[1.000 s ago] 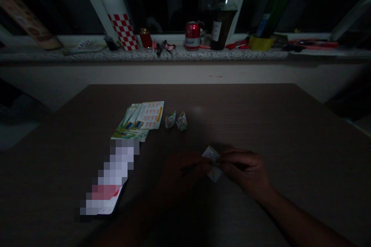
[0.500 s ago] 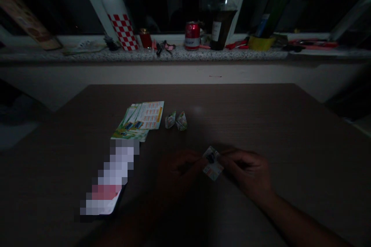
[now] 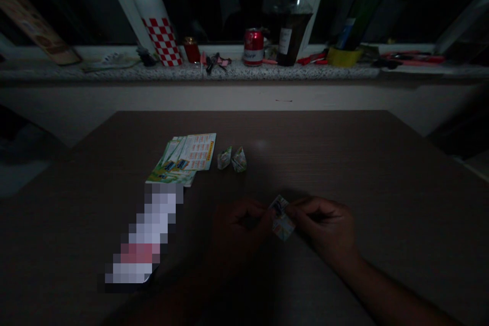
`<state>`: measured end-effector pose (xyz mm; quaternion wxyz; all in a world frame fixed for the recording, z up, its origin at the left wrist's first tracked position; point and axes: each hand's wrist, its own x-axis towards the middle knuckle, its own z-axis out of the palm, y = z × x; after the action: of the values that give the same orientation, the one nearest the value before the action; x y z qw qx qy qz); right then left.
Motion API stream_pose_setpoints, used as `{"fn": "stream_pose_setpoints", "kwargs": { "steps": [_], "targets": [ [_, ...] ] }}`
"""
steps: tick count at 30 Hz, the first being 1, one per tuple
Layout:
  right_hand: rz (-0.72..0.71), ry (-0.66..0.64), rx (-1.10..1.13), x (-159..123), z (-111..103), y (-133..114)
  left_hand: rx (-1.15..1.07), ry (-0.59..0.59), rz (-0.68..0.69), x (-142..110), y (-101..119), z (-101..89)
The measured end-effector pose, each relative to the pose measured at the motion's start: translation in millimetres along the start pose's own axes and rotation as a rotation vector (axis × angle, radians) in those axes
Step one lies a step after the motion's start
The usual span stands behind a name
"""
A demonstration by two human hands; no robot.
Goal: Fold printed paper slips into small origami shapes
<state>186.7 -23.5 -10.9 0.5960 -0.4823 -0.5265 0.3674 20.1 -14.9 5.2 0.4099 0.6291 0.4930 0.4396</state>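
A small folded paper (image 3: 283,226), printed in pale colours, is pinched between my two hands above the table. My left hand (image 3: 242,226) grips its left corner between thumb and forefinger; deep shadow covers much of this hand. On the opposite side, my right hand (image 3: 324,221) pinches the right edge with thumb and fingers. Farther back stand two small folded paper pieces, a left one (image 3: 224,158) and a right one (image 3: 239,160), close beside each other. To their left lies a stack of printed leaflets (image 3: 183,158), green and white.
A phone (image 3: 143,239) with a lit, blurred-out screen lies left of my hands on the brown table (image 3: 344,147). Along the stone windowsill behind are a checkered bottle (image 3: 162,35), a red can (image 3: 253,47), a dark drink cup (image 3: 292,35) and a green bottle (image 3: 361,12).
The paper between my hands has turned to show a different printed face, and my fingers have shifted along its edges. The leaflets, phone and two folded pieces stay in place.
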Motion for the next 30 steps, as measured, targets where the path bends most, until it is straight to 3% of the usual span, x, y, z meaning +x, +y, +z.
{"fn": "stream_pose_setpoints", "kwargs": {
  "steps": [8,12,19,26,30],
  "targets": [
    [0.063,0.047,0.077,-2.1,1.9,3.3,-0.187,0.112,-0.105,-0.3,-3.9,3.9],
    [0.113,0.034,0.143,-0.4,2.0,2.1,-0.216,0.086,-0.098,0.1,-5.3,2.8],
    [0.199,-0.157,0.218,-0.8,-0.1,5.4,-0.194,0.097,-0.051,0.1,-6.4,2.1],
    [0.255,-0.139,0.218,2.5,1.4,1.5,-0.109,0.023,0.039,-2.3,-7.6,1.5],
    [0.253,-0.098,0.179,3.4,0.8,-1.8,-0.147,0.015,-0.039,-3.8,-8.0,3.7]
  ]
}}
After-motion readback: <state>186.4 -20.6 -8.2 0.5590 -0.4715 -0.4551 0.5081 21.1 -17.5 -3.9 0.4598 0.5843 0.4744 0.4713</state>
